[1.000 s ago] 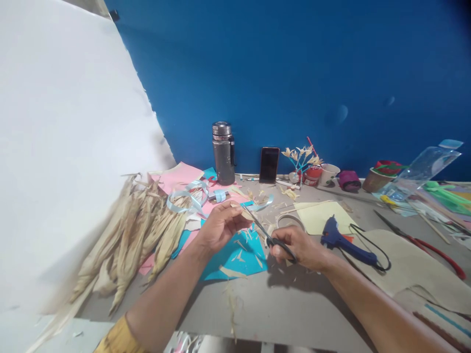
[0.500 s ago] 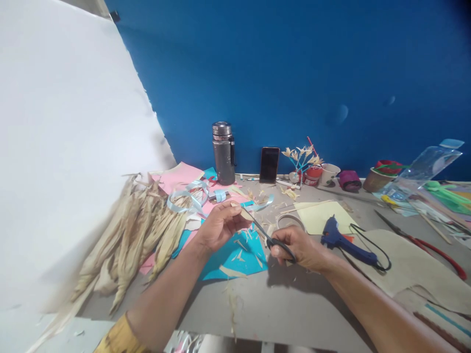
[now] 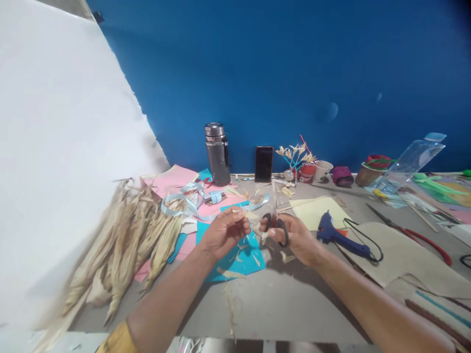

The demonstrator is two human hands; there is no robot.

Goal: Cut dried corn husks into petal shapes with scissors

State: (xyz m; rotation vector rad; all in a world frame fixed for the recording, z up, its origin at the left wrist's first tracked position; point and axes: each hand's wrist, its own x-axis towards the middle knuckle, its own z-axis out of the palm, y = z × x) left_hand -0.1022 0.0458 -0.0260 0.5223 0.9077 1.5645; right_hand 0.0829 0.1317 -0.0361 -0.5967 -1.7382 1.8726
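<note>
My left hand (image 3: 226,234) pinches a small pale piece of dried corn husk (image 3: 251,214) between thumb and fingers. In my right hand (image 3: 296,239) are black-handled scissors (image 3: 283,232), their blurred blades pointing up and away from me, apart from the husk piece. Beneath the hands lies a blue sheet of paper (image 3: 253,266) strewn with narrow husk scraps (image 3: 231,273). A bundle of long dried corn husks (image 3: 123,245) rests to the left of my left hand.
A blue glue gun (image 3: 340,239) lies right of my right hand, near red-handled shears (image 3: 423,239). Along the wall stand a steel flask (image 3: 218,159), a phone (image 3: 264,164), husk flowers (image 3: 296,153), a paper cup (image 3: 323,170) and a tilted clear bottle (image 3: 408,162). Light-blue ribbon (image 3: 172,210) curls over pink paper (image 3: 172,177).
The scissors have come away from the husk piece and swung from pointing left to pointing upward. My left hand still holds the piece. The whole view has shifted slightly.
</note>
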